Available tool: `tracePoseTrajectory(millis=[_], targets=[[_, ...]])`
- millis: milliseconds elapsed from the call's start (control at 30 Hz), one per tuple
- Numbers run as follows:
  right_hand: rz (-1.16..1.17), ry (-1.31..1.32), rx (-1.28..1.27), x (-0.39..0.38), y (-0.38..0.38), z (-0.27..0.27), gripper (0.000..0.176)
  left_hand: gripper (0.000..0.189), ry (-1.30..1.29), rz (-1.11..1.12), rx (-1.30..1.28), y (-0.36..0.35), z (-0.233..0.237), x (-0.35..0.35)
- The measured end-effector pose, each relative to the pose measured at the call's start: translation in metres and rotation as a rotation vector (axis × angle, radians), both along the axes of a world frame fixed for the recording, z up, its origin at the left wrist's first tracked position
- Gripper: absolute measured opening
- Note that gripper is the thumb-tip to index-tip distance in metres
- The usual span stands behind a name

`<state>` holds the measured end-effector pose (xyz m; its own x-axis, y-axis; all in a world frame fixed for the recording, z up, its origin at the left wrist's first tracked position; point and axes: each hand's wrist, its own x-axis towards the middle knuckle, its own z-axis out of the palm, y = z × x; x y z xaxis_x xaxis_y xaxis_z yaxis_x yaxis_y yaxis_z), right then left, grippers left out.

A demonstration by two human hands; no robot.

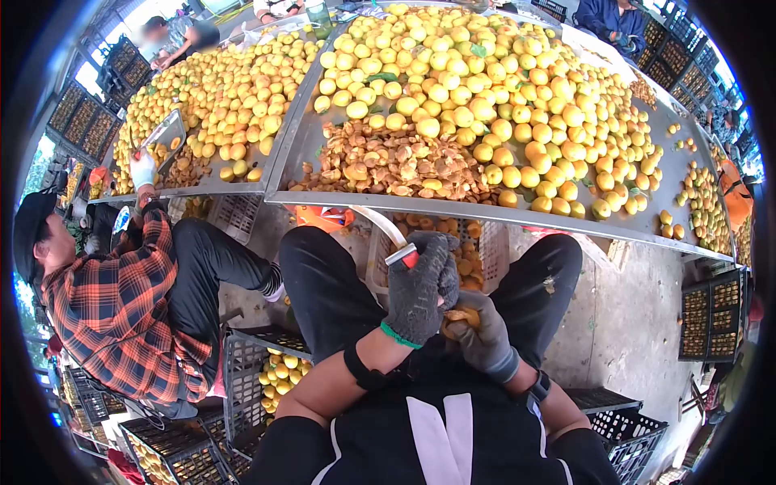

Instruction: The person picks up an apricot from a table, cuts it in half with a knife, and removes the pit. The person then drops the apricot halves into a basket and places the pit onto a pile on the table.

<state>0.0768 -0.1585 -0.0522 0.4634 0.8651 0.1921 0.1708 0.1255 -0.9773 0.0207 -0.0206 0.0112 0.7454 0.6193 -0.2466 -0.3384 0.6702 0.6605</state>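
Observation:
My left hand [422,279], in a dark grey glove with a green cuff, is wrapped round a curved knife [390,229]. Its blade points up and away to the left, and a bit of red handle shows below a metal collar. Close beside it, my right hand [483,333], in a grey glove, pinches an orange apricot piece [462,317]. Both hands are above my lap. Beyond them, between my knees, a pale plastic basket [494,252] holds apricot pieces [469,265], partly hidden by my left hand.
A metal-edged table [388,202] ahead bears a heap of whole yellow apricots [517,105] and a pile of brownish apricot pieces [396,162]. At left sits a person in a plaid shirt [113,311]. Black crates [242,364] with apricots stand beside me; another crate [622,436] is at right.

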Motion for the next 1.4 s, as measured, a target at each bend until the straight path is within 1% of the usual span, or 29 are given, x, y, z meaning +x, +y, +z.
tracePoseTrajectory(millis=[133,200,233,300,333,367,433,500,567,600,633,667,700,733,767,833,900,967,1000,1067,1100,1167,1200,1267,1300,1333,1367,1400], targets=[[0.028,0.037,-0.041,0.008,0.005,0.003,0.026,0.012,0.03,0.072,0.001,0.001,-0.009,0.006],[-0.007,0.141,0.022,0.007,0.009,0.0,0.028,0.011,0.12,0.106,0.067,0.0,-0.006,0.011],[-0.018,0.129,0.026,0.009,0.01,0.003,0.028,0.011,0.109,0.095,0.07,0.004,-0.01,0.012],[0.02,0.665,-0.053,0.013,0.01,0.011,0.027,0.007,-0.251,0.144,-0.097,0.02,-0.023,0.01],[0.021,0.708,0.029,0.017,0.012,-0.002,0.028,0.005,-0.169,0.198,0.025,0.025,-0.008,0.006],[0.008,0.695,0.042,0.022,0.015,0.001,0.028,0.007,-0.173,0.236,-0.038,0.033,-0.001,0.003],[-0.115,1.005,-0.024,0.038,0.024,0.01,0.029,0.006,-0.144,0.258,0.04,0.047,0.003,-0.007],[-0.167,0.993,-0.005,0.061,0.036,0.015,0.032,0.007,-0.179,0.267,0.067,0.055,0.0,-0.02],[0.0,0.961,0.052,0.092,0.052,0.028,0.03,0.008,-0.178,0.238,0.067,0.06,-0.005,-0.035],[-0.075,0.823,-0.051,0.106,0.067,0.038,0.032,0.009,-0.164,0.228,0.066,0.062,-0.008,-0.042],[-0.081,0.811,-0.039,0.116,0.081,0.043,0.032,0.011,-0.151,0.22,0.067,0.064,-0.011,-0.047],[-0.199,0.787,0.017,0.124,0.097,0.042,0.032,0.011,-0.161,0.211,0.071,0.065,-0.014,-0.051],[-0.317,0.764,0.073,0.133,0.107,0.039,0.033,0.011,-0.119,0.245,0.046,0.065,-0.016,-0.054],[-0.274,0.853,0.061,0.142,0.113,0.037,0.033,0.012,-0.076,0.28,0.021,0.066,-0.018,-0.056],[-0.282,0.847,0.071,0.149,0.116,0.03,0.033,0.012,-0.083,0.269,0.025,0.069,-0.021,-0.06],[0.003,0.777,-0.012,0.151,0.111,0.01,0.036,0.012,0.008,0.29,0.005,0.072,-0.028,-0.066],[0.025,0.867,-0.192,0.126,0.1,0.01,0.038,0.013,0.028,0.284,-0.01,0.073,-0.034,-0.068],[0.114,-0.592,-0.001,0.122,0.086,-0.041,0.037,0.013,0.049,0.263,-0.069,0.075,-0.04,-0.068],[0.104,-0.591,-0.005,0.115,0.078,-0.054,0.037,0.013,0.05,0.253,-0.07,0.075,-0.042,-0.067],[0.06,-0.494,-0.344,0.106,0.063,-0.07,0.037,0.013,0.125,0.256,-0.061,0.076,-0.046,-0.062],[0.046,-0.495,-0.348,0.11,0.057,-0.073,0.037,0.013,0.122,0.243,-0.061,0.077,-0.048,-0.059],[0.123,-0.377,-0.255,0.119,0.046,-0.064,0.032,0.014,0.182,0.208,0.017,0.077,-0.05,-0.055],[0.114,-0.379,-0.257,0.129,0.04,-0.057,0.032,0.014,0.18,0.2,0.017,0.077,-0.05,-0.053],[0.201,0.707,-0.316,0.163,0.04,0.004,0.033,0.013,0.387,0.196,0.097,0.076,-0.052,-0.048],[0.132,0.611,-0.395,0.186,0.042,0.022,0.042,0.013,0.386,0.194,0.099,0.078,-0.058,-0.049],[0.015,0.421,-0.351,0.205,0.043,0.044,0.041,0.01,0.41,0.119,0.086,0.08,-0.07,-0.054],[0.031,-0.168,-0.213,0.241,0.039,0.04,0.041,0.008,0.433,0.045,0.076,0.081,-0.078,-0.058],[-0.118,0.15,-0.273,0.27,0.038,0.039,0.04,0.008,0.433,0.044,0.084,0.08,-0.085,-0.061]])
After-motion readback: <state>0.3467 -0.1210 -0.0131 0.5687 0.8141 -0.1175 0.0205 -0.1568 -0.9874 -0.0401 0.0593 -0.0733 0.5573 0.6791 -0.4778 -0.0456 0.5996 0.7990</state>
